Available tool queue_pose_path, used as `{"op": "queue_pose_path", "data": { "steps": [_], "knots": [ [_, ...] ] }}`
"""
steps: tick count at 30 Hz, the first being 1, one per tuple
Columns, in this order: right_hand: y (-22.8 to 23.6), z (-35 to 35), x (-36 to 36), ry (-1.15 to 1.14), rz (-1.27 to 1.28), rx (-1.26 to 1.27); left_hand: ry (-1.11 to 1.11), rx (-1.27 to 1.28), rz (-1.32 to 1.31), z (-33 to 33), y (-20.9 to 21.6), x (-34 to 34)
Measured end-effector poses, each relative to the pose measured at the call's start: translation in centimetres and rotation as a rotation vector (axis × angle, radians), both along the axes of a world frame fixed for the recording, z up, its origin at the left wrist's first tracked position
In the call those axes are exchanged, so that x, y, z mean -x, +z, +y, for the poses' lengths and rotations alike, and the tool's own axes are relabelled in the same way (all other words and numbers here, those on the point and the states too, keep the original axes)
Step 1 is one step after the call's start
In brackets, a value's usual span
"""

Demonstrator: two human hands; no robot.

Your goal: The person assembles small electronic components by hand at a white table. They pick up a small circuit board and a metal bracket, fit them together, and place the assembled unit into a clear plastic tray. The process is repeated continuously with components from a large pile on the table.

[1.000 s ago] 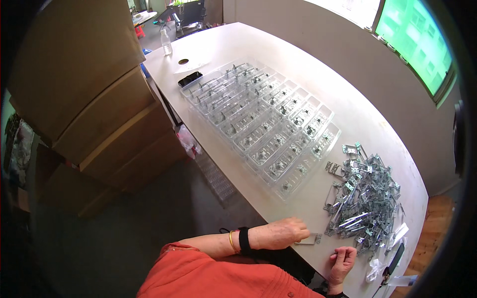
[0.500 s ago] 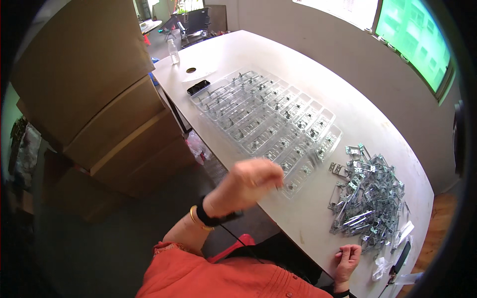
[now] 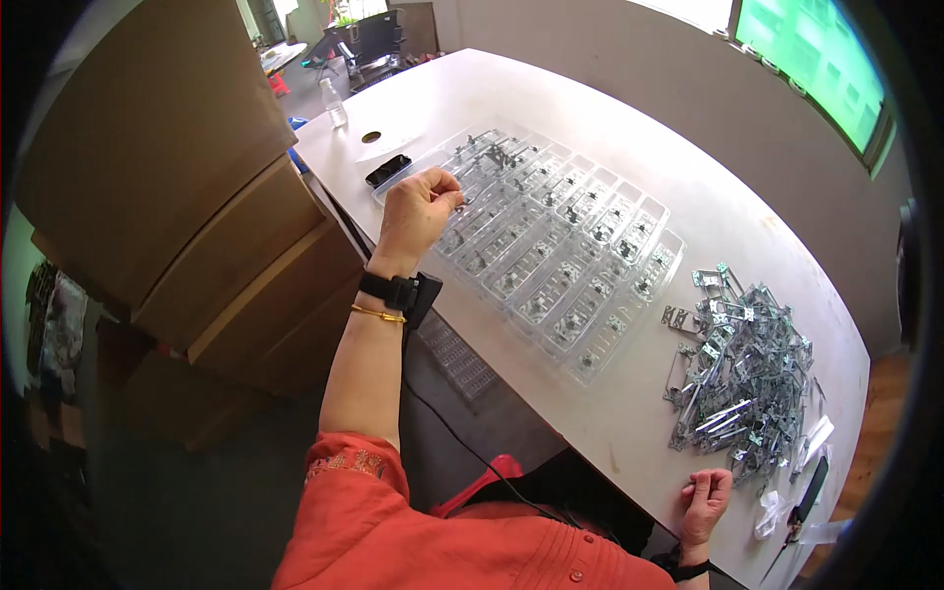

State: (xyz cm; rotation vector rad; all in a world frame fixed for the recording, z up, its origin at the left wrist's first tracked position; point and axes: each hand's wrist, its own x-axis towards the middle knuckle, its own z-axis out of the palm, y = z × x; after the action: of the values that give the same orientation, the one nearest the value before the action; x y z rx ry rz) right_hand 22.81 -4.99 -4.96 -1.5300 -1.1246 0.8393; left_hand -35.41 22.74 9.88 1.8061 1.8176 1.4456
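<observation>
My left hand (image 3: 421, 211) is stretched over the far-left end of a set of clear plastic trays (image 3: 500, 287). Its thumb and fingertips are pinched together; whatever they hold is too small to make out. Small metal parts sit in the long compartments of the trays, singly or in little clusters. My right hand (image 3: 706, 500) rests near the table's front edge with its fingers curled closed, and their inside is hidden. Just beyond it lies a heap of thin metal brackets (image 3: 747, 369).
On the white table (image 3: 629, 423) stand a small black box (image 3: 387, 170), a clear bottle (image 3: 333, 104) and a tape roll (image 3: 371, 137). Crumpled white paper (image 3: 769, 515) and a black-handled tool (image 3: 812, 492) lie at the right edge. Cardboard boxes (image 3: 162, 147) are stacked at the left.
My left hand has moved away from the near side of the trays, forward and left, to their far-left end. My right hand stays by the heap. The view has shifted slightly.
</observation>
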Motion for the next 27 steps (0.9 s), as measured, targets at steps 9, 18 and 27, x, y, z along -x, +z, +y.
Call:
{"op": "queue_pose_path", "data": {
  "steps": [9, 18, 27],
  "knots": [
    [-0.1, 0.1, 0.1, -0.023, -0.006, 0.015, -0.032, 0.098, -0.107, 4.1, -3.1, 2.0],
    [0.5, 0.2, 1.1, -0.053, -0.013, 0.033, -0.016, 0.149, -0.116, 4.2, -2.9, 2.5],
    [0.7, 0.2, 1.2, -0.069, -0.044, 0.050, 0.032, 0.213, 0.095, 3.4, -2.3, 3.9]
  ]
}}
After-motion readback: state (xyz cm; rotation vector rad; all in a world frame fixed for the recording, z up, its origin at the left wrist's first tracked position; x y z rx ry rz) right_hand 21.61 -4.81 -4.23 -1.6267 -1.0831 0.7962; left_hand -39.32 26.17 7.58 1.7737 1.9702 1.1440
